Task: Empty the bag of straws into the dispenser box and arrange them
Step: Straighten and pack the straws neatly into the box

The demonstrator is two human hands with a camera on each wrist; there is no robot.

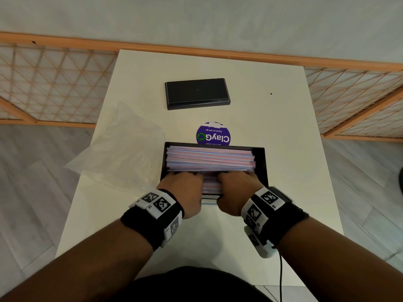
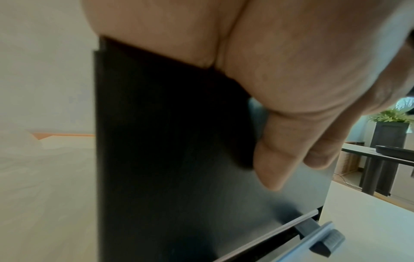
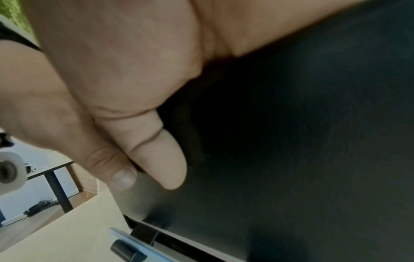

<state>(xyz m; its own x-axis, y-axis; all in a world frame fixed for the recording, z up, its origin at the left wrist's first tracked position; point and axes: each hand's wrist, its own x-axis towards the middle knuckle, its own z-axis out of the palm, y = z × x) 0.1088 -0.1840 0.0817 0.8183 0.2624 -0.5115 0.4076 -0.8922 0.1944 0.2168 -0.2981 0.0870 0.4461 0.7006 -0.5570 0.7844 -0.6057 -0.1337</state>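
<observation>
The black dispenser box (image 1: 260,162) stands in the middle of the white table (image 1: 283,127), filled with pink and blue straws (image 1: 209,158) lying crosswise. My left hand (image 1: 183,186) and right hand (image 1: 235,186) sit side by side at its near wall. Their fingers hook over the rim onto the straws and are mostly hidden. In the left wrist view the left thumb (image 2: 275,159) lies against the outside of the box's front wall (image 2: 168,141). The right thumb (image 3: 161,159) lies on the same wall (image 3: 291,141). The clear plastic bag (image 1: 122,144) lies flat and empty to the left.
The box's black lid (image 1: 197,93) lies farther back on the table. A round purple sticker (image 1: 213,136) shows just behind the box. A dispensing slot with a knob (image 2: 327,242) juts out at the foot of the front wall. A wooden lattice screen (image 1: 54,83) stands beyond the table.
</observation>
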